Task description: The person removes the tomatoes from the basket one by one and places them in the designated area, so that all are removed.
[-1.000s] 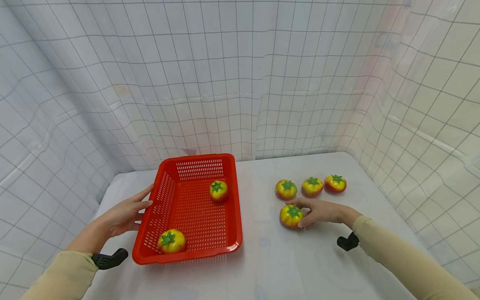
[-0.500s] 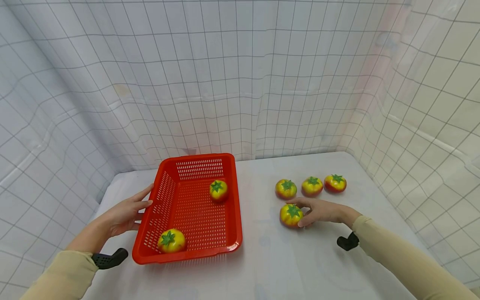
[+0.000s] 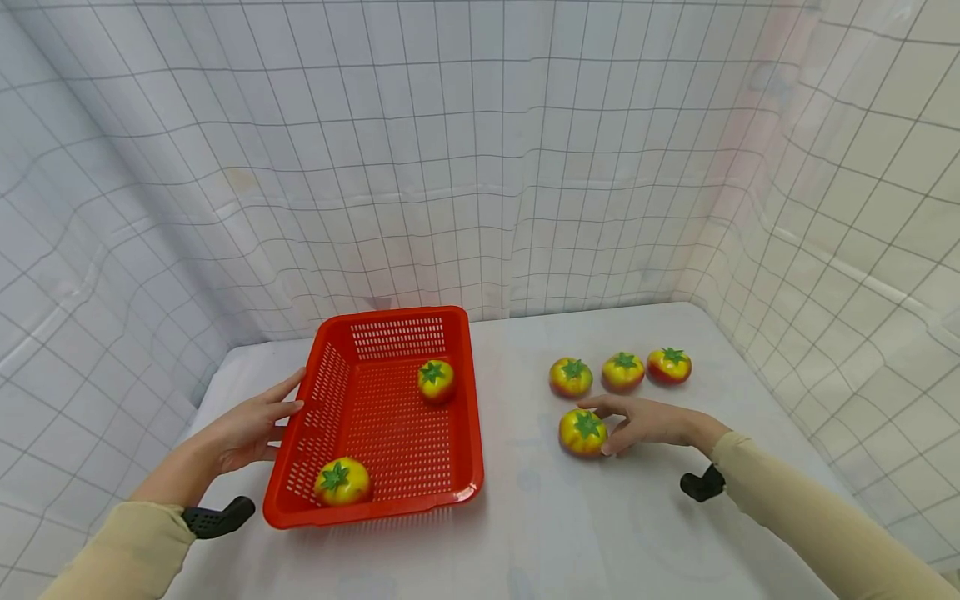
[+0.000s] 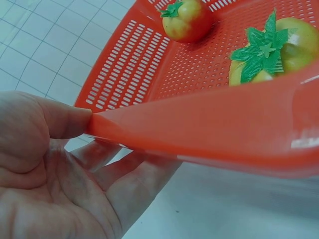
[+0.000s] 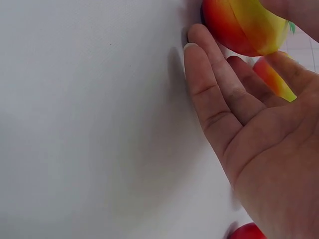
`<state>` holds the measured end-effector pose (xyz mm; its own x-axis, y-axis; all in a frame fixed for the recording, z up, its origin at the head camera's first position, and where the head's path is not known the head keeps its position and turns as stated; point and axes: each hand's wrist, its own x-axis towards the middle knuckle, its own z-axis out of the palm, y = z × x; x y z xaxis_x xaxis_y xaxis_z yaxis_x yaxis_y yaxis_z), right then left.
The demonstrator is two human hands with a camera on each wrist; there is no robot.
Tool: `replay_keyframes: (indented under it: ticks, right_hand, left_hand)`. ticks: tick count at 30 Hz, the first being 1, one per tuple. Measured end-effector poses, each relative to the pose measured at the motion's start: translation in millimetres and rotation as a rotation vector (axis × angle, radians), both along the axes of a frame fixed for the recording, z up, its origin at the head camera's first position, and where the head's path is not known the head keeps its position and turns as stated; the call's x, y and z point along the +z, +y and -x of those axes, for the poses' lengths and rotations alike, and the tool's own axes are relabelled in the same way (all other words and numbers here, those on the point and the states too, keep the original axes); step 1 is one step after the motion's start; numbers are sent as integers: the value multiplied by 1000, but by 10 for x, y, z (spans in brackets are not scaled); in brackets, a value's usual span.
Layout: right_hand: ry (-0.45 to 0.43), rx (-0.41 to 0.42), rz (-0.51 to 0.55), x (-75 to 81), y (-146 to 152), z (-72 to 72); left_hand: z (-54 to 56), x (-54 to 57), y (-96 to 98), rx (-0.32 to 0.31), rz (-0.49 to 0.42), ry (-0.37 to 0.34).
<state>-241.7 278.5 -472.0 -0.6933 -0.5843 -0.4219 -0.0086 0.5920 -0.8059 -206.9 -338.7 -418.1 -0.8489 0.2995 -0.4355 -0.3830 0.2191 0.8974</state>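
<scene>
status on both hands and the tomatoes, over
Left hand holds red basket. Right hand at front toy tomato, grip unclear. Three tomatoes behind, two in basket. No obstruction visible.

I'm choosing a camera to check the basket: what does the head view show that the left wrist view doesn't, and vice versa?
Only the head view shows the right hand at one tomato, and a row of three tomatoes beyond.
Only the left wrist view shows the palm of the left hand and fine ribbing on the leaves of the nearer tomato in the basket.
Both share the basket with the left hand touching it, the nearer tomato and the farther tomato.
</scene>
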Motion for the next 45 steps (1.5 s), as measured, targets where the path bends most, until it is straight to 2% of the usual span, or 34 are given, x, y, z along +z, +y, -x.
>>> replay_keyframes:
  ticks: [14,21,27,35,45]
  right_hand:
    - [44,-42,27,161,275,-82]
    - [77,-53,60,283,312,-91]
    - [124,-63,93,391,257,-69]
    - [135,-47,128,484,114,-52]
    - [232,-31,68,604,-170,-21]
  left_hand:
    - [-16,-6,24,24,19,-3]
    - [-21,-28,9,23,22,6]
    - [-42,-5,28,28,16,11]
    - [-51,-4,33,35,16,11]
    - [-13,-32,4,25,16,4]
